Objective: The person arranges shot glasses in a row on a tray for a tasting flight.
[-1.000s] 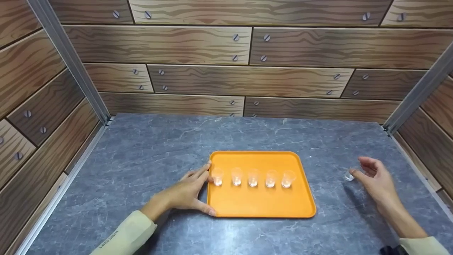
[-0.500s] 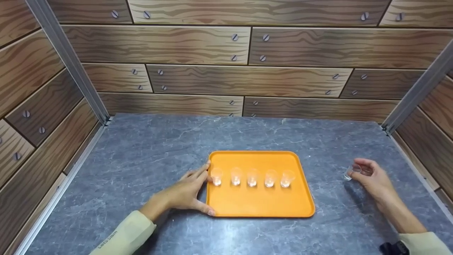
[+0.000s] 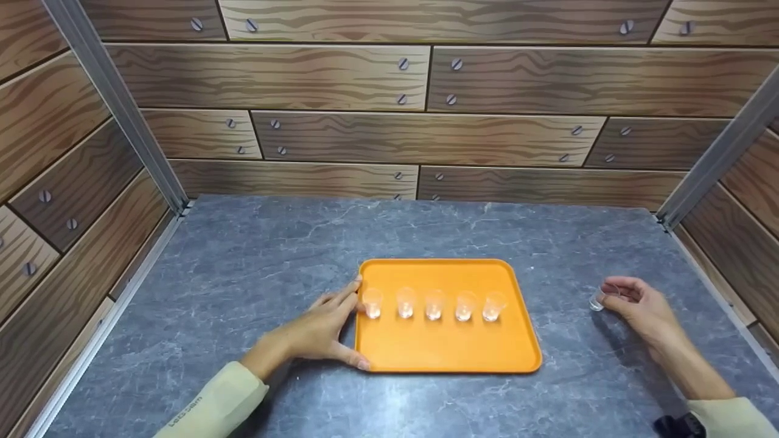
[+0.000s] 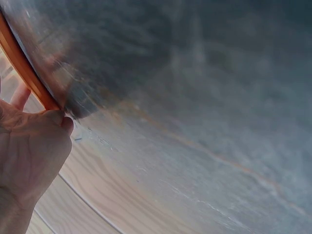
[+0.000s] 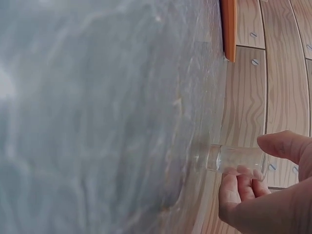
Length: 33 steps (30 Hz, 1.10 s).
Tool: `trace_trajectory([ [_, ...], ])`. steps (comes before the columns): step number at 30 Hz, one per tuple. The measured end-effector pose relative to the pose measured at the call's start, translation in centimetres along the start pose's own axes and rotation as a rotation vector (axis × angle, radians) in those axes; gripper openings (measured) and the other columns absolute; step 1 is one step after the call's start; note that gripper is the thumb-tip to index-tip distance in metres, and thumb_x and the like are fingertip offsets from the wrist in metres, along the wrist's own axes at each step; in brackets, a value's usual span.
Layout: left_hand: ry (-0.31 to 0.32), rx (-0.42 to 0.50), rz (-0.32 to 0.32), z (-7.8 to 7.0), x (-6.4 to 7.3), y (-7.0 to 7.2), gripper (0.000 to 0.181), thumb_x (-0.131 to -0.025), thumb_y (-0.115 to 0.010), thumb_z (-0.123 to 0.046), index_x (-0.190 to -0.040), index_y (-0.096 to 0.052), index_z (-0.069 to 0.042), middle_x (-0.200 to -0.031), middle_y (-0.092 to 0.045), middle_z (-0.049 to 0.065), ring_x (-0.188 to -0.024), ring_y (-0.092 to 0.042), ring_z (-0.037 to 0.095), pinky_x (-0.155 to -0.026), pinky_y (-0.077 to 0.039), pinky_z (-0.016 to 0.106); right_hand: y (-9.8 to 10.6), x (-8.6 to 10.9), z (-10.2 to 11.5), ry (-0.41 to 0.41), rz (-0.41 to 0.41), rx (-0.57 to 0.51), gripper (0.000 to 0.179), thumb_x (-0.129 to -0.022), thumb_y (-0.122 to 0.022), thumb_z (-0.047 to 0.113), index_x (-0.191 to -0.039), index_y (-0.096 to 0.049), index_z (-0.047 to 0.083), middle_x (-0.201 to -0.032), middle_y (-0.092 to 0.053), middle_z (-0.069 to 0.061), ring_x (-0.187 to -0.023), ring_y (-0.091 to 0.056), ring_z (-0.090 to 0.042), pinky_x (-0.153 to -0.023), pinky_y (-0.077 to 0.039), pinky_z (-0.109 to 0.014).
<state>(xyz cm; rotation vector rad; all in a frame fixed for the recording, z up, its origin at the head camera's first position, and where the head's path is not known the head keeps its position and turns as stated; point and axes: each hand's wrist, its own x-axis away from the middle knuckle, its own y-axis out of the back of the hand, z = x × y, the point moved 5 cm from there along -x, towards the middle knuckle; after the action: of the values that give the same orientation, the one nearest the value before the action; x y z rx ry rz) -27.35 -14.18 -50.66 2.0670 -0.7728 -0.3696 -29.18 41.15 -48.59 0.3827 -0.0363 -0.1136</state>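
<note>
An orange tray (image 3: pixel 450 356) lies flat on the grey marbled table, and several small clear glasses (image 3: pixel 434 306) stand upright on it in a row. At the tray's left edge rests my left hand (image 3: pixel 325 328), thumb and fingers spread along the rim; the left wrist view shows this hand (image 4: pixel 29 151) touching the rim (image 4: pixel 29 73). To the right of the tray, my right hand (image 3: pixel 642 310) holds another clear shot glass (image 3: pixel 596 302) between thumb and fingers. In the right wrist view the glass (image 5: pixel 236 158) has its thick base at or very near the tabletop.
The grey table (image 3: pixel 292 243) is bounded by wood-plank-patterned walls (image 3: pixel 341 137) at the back and sides. Metal posts (image 3: pixel 122 109) stand at the back corners. A black object (image 3: pixel 678 426) sits by the right sleeve.
The fingers of my right hand have come in around the shot glass, and the hand has shifted slightly left. My left hand, the tray and its glasses stay in place.
</note>
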Motion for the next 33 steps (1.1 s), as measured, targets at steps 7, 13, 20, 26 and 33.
trace_trajectory([
  [7,-0.006,-0.01,-0.004,0.1,0.0,-0.2,0.09,-0.079,-0.087,-0.074,-0.141,-0.049,-0.022,-0.18,-0.012,0.021,-0.163,-0.02,0.038,-0.128,-0.016,0.064,0.0,0.2,-0.3,-0.048,0.003,-0.019,0.024,-0.103,-0.074,0.005,-0.124,-0.064,0.007,-0.1,-0.068,0.022,-0.094,-0.061,0.006,-0.082,-0.052,-0.014],
  [13,0.004,-0.005,0.002,0.1,0.0,-0.2,0.09,-0.079,-0.086,-0.075,-0.141,-0.049,-0.022,-0.18,-0.011,0.021,-0.164,-0.019,0.037,-0.129,-0.014,0.063,-0.1,0.4,-0.2,-0.024,-0.006,-0.051,0.022,-0.101,-0.077,0.005,-0.121,-0.069,0.008,-0.099,-0.072,0.022,-0.094,-0.064,0.006,-0.082,-0.053,-0.014],
  [20,0.006,-0.004,-0.004,0.2,0.1,-0.1,0.09,-0.078,-0.086,-0.076,-0.14,-0.049,-0.023,-0.18,-0.012,0.02,-0.164,-0.019,0.038,-0.128,-0.014,0.065,-0.7,0.5,0.2,-0.023,-0.017,-0.108,0.021,-0.101,-0.077,0.003,-0.118,-0.07,0.012,-0.1,-0.073,0.019,-0.095,-0.066,0.003,-0.082,-0.055,-0.015],
  [26,0.005,-0.003,-0.004,0.2,0.1,-0.1,0.09,-0.078,-0.086,-0.076,-0.139,-0.049,-0.022,-0.18,-0.012,0.02,-0.164,-0.019,0.037,-0.127,-0.015,0.067,-1.3,1.0,0.8,-0.022,-0.013,-0.257,0.022,-0.099,-0.078,-0.002,-0.115,-0.071,0.012,-0.102,-0.075,0.012,-0.095,-0.069,-0.002,-0.082,-0.059,-0.019],
  [33,0.002,-0.001,-0.002,0.1,0.0,0.0,0.091,-0.079,-0.086,-0.075,-0.141,-0.049,-0.02,-0.18,-0.013,0.021,-0.164,-0.019,0.037,-0.128,-0.014,0.064,-2.0,1.4,1.6,0.017,-0.02,-0.286,0.023,-0.098,-0.08,-0.002,-0.119,-0.071,0.005,-0.104,-0.076,0.01,-0.096,-0.07,-0.003,-0.082,-0.059,-0.02],
])
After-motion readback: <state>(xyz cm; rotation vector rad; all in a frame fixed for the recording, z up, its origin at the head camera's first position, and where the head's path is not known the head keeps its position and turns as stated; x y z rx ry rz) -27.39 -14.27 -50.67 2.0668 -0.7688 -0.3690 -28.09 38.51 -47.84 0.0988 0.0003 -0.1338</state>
